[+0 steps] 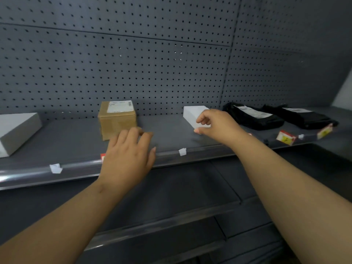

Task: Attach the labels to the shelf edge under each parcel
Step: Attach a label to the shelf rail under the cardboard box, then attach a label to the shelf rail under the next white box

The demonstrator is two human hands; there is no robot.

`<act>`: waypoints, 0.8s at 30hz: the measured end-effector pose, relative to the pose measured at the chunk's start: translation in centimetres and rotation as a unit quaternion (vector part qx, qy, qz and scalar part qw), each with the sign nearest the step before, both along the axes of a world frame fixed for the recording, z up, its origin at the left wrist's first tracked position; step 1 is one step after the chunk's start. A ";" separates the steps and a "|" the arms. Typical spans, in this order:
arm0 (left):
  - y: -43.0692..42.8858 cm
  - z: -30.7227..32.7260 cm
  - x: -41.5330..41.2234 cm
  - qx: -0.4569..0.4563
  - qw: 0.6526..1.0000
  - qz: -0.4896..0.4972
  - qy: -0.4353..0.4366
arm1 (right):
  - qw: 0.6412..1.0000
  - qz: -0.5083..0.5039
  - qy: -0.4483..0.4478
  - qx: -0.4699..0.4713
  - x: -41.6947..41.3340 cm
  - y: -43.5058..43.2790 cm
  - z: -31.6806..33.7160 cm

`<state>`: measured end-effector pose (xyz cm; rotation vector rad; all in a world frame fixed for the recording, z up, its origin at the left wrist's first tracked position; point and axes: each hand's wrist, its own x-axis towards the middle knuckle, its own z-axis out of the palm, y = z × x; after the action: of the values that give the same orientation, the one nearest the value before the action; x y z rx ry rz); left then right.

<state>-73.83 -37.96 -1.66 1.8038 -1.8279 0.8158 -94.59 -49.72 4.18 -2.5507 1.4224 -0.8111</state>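
One wide head-worn view faces forward and slightly down, close to the shelf (66,141), with the pegboard (133,63) behind it filling the upper half.

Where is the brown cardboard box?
Head view: the brown cardboard box stands left of centre on the shelf, just beyond the left hand, left of the white box.

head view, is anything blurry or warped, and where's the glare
Head view: the shelf edge bows with wide-angle distortion and shows a glare streak at far left; print on the brown parcel is too soft to read; the left hand looks slightly soft; light is dim, shadows soft.
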 end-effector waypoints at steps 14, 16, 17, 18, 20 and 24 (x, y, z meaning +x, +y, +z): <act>-7.9 0.6 -12.5 0.049 0.999 0.010 -0.013 | 0.991 -0.086 0.036 0.095 -13.5 -8.6 -0.7; -8.8 0.4 -13.8 0.049 0.999 0.014 -0.012 | 0.989 -0.087 0.057 0.106 -14.2 -9.6 -0.8; -9.3 0.3 -14.4 0.051 0.998 0.019 -0.013 | 0.988 -0.084 0.068 0.109 -14.4 -10.1 -0.9; -9.6 0.3 -14.9 0.054 0.998 0.026 -0.014 | 0.987 -0.079 0.077 0.113 -14.5 -10.5 -0.9; -10.2 0.3 -15.8 0.065 0.997 0.040 -0.015 | 0.984 -0.068 0.103 0.128 -14.7 -11.2 -1.0; -10.8 0.2 -16.8 0.074 0.995 0.060 -0.011 | 0.969 -0.051 0.160 0.183 -14.6 -12.6 -1.2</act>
<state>-90.68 -48.75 -1.51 2.0212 -1.8523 0.7635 -109.15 -62.28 3.01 -2.4062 1.6217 -0.1208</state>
